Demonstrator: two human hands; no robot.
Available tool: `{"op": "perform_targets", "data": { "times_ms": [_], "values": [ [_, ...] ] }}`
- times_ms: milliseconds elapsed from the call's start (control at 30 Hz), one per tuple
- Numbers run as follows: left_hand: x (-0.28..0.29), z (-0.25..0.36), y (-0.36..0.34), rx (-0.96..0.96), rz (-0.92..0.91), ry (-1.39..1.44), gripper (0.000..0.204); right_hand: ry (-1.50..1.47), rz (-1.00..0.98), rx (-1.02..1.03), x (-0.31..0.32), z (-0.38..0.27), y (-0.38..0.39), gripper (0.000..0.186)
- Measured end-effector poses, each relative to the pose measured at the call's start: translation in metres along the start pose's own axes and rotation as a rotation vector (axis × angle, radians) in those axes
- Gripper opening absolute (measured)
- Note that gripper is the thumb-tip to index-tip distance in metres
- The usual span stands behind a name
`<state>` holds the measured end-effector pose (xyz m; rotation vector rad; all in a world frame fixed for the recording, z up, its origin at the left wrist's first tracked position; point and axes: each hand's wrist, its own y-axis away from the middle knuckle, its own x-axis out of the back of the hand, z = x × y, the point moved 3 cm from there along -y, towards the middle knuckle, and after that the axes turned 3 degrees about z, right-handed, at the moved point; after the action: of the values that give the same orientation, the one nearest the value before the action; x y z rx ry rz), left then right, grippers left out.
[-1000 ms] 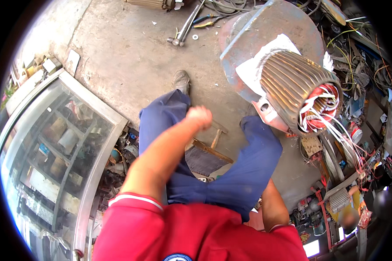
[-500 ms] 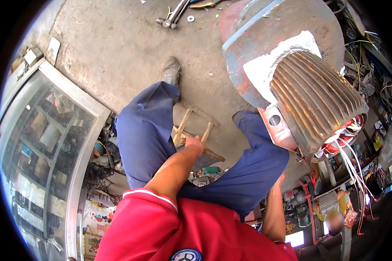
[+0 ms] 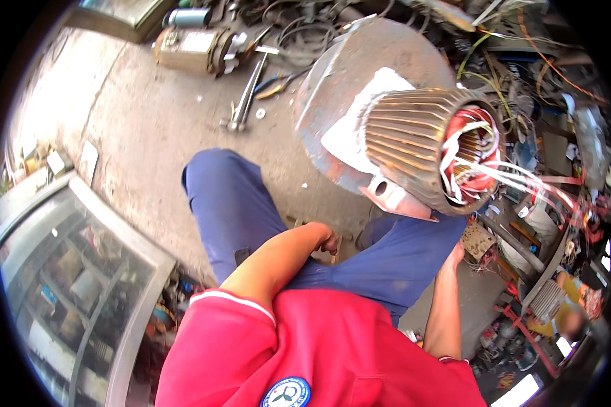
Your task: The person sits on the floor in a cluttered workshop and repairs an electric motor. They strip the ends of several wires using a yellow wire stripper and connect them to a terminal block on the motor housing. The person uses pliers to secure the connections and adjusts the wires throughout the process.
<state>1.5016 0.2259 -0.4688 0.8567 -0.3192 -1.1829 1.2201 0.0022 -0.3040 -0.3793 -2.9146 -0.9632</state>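
Note:
Between my knees my left hand [image 3: 329,240] is curled closed at the wooden stool [image 3: 341,248], gripping its edge. Most of the stool is hidden by my legs and arm. My right hand [image 3: 457,254] is beside my right thigh, its fingers mostly hidden. Just ahead of it lies a brown ribbed electric motor housing [image 3: 411,136], its open end facing right. Red and white windings [image 3: 470,163] show inside, with white lead wires [image 3: 523,178] hanging out. White padding [image 3: 352,139] lies between the housing and a large rounded metal block [image 3: 326,88].
A hammer [image 3: 248,91], pliers [image 3: 282,83] and a washer [image 3: 260,114] lie on the concrete floor ahead. Farther off is another motor [image 3: 193,51]. A glass-fronted cabinet [image 3: 125,234] stands at left. Cables and scrap crowd the right, where another person [image 3: 562,319] shows.
My view has tipped forward and turned, bringing the far motor and the windings into sight. My left hand stays at the stool; my right hand stays beside my thigh.

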Motion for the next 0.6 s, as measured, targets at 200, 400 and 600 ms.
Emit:
{"op": "perform_targets", "data": {
  "times_ms": [200,400,600],
  "values": [
    [0.033,-0.029,0.010,0.016,0.377,-0.304,0.030,0.206,0.152,0.280,0.057,0.036,-0.033,0.036],
    [0.046,0.023,0.099,-0.078,0.751,-0.344,0.046,0.590,0.361,0.675,-0.010,-0.010,0.066,0.035],
    [0.037,0.135,0.238,-0.333,1.064,-0.404,0.041,0.563,0.320,1.095,-0.049,-0.069,0.142,0.034]
  ]
}}
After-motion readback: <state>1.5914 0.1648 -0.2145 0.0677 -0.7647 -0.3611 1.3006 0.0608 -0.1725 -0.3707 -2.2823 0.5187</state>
